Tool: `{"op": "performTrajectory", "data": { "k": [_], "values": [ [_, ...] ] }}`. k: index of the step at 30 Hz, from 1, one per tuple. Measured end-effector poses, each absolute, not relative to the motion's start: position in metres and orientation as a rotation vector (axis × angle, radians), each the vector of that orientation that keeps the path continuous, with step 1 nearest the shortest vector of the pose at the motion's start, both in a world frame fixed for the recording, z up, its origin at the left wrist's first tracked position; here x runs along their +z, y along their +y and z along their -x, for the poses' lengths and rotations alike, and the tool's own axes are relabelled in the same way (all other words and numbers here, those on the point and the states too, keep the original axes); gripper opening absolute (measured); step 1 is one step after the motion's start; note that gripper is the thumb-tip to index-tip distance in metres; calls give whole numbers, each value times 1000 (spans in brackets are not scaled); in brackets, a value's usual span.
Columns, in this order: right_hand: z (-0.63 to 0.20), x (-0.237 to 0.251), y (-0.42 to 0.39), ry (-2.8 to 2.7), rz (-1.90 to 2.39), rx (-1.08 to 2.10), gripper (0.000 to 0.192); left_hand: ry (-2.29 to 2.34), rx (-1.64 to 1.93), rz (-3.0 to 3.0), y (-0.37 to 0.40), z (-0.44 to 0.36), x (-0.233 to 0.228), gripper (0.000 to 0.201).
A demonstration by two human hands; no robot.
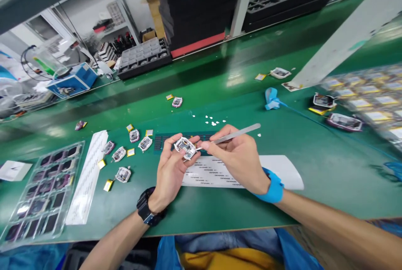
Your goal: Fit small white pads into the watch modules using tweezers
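Gripping the small open case (189, 152) above the worktop (220, 211), the left hand (170, 167) likely leaves its innards (184, 146) exposed and reachable for the metal tool (240, 132) the right hand (241, 159) pinches.

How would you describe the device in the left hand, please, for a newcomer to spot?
Above the green bench, find the left hand, with a black watch at its wrist. It holds a white-framed device with exposed circuitry. Unlike similar devices lying on the bench, this one is held.
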State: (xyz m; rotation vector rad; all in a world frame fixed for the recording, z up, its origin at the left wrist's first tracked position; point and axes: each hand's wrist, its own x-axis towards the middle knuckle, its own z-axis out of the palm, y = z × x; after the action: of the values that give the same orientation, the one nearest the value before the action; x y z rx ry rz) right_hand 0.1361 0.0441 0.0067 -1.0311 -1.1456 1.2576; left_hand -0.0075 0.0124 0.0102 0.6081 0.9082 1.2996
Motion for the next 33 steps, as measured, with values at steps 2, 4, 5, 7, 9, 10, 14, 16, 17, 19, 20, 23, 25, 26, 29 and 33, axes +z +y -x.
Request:
{"op": "performTrajectory", "data": {
  "k": [2,4,5,7,9,10,14,16,17,19,20,23,25,26,29,33],
  "values": [
    [-136,4,42,-1172,1036,1228,40,877,1315,-592,10,6,11,34],
    [-137,3,41,-1203,1047,1173,37,858,1331,-578,8,4,11,35],
    [-137,3,40,-1217,1054,1145,36,854,1337,-573,7,4,11,35],
    [-137,5,39,-1243,1069,1109,35,858,1338,-570,7,3,12,36],
    [-137,6,38,-1263,1082,1104,35,871,1329,-575,7,3,12,37],
    [-137,7,37,-1269,1089,1109,35,880,1322,-579,7,3,13,37],
    [-137,8,36,-1280,1103,1127,36,910,1299,-613,7,3,13,40],
    [-137,7,36,-1288,1106,1113,35,911,1295,-624,7,3,13,41],
    [-137,7,36,-1292,1105,1103,34,909,1296,-622,7,3,13,41],
    [-136,6,36,-1300,1095,1075,32,899,1302,-608,7,3,13,41],
    [-136,6,36,-1303,1086,1059,31,894,1307,-601,7,3,13,41],
    [-135,6,34,-1320,1073,1010,28,891,1316,-605,6,2,11,41],
    [-135,7,33,-1354,1089,991,28,903,1316,-644,6,2,10,41],
    [-135,8,33,-1378,1099,989,28,914,1316,-674,5,2,9,41],
    [-137,9,33,-1407,1107,1024,30,953,1314,-759,4,1,7,40],
    [-142,8,37,-1296,1068,1137,36,1056,1293,-798,5,2,5,39]
  ]
}}
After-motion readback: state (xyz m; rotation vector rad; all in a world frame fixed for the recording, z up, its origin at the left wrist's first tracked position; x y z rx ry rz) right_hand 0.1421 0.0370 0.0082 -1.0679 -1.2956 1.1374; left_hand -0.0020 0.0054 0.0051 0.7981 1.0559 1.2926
